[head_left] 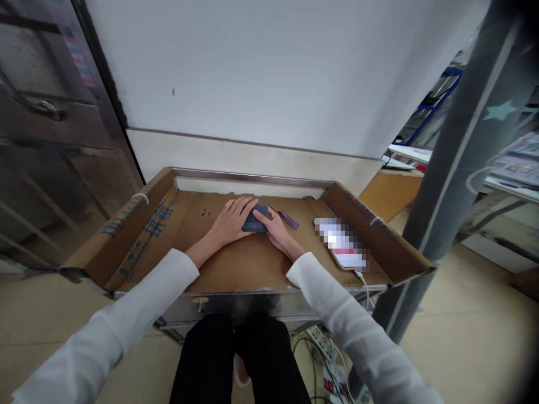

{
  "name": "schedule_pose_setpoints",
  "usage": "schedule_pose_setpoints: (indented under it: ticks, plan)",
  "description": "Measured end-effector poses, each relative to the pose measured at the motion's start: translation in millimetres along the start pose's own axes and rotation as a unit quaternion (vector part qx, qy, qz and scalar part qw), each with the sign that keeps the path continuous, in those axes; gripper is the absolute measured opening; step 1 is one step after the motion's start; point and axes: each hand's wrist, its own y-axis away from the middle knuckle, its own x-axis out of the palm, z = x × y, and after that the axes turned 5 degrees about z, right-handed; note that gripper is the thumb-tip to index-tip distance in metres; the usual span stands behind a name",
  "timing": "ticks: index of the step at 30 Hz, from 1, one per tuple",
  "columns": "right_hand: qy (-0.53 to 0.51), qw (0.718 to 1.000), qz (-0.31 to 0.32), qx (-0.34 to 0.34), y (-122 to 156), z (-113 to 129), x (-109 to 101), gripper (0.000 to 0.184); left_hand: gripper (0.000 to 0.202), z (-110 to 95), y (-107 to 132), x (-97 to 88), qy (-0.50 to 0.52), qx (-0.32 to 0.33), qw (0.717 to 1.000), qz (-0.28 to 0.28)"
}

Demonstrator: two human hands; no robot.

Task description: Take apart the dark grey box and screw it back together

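Note:
A small dark blue-grey rectangular case [254,220] lies low over the cardboard, with both my hands closed around it. My left hand [233,220] covers its left side, fingers stretched across the top. On the right edge, my right hand [275,228] grips it with the thumb on the upper face. Just right of that hand rests a screwdriver [288,219] with a purple handle, its shaft pointing up and left. Several tiny dark pieces, perhaps screws [204,212], lie left of my left hand. The underside of the case is hidden.
Folded cardboard [236,269] lines the table, with raised flaps at left and right. A phone [341,244] with a blurred screen lies at right, a white cable [364,286] running off the front edge. A grey post [457,151] stands at right, and a power strip [320,339] is below.

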Motion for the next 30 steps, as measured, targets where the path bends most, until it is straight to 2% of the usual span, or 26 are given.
schedule_pose_setpoints:
  ticks: [3,8,16,23,26,30]
  plan:
    - [0.067,0.997,-0.003,-0.025,0.9,-1.6,-0.1,0.033,0.069,3.3,0.2,4.0,0.007,0.027,0.999,0.020]
    - [0.125,0.990,-0.045,-0.053,-1.2,0.2,-0.5,0.034,0.069,7.2,-1.6,8.6,0.031,0.025,0.999,0.016]
    - [0.264,0.955,-0.092,-0.094,-6.3,1.2,-3.1,0.042,0.065,13.6,-4.2,8.3,0.057,0.028,0.998,0.023]
    - [0.245,0.957,-0.112,-0.104,-7.6,-1.0,-9.2,0.045,0.064,19.3,-3.3,-1.4,0.071,0.049,0.996,0.004]
    - [0.200,0.957,-0.184,-0.098,-11.3,-3.1,-22.3,0.047,0.067,29.6,3.3,-9.6,0.073,0.040,0.996,-0.020]
    - [0.196,0.940,-0.263,-0.098,-14.5,-4.5,-35.7,0.049,0.071,47.2,11.1,-16.5,0.080,-0.045,0.995,-0.049]
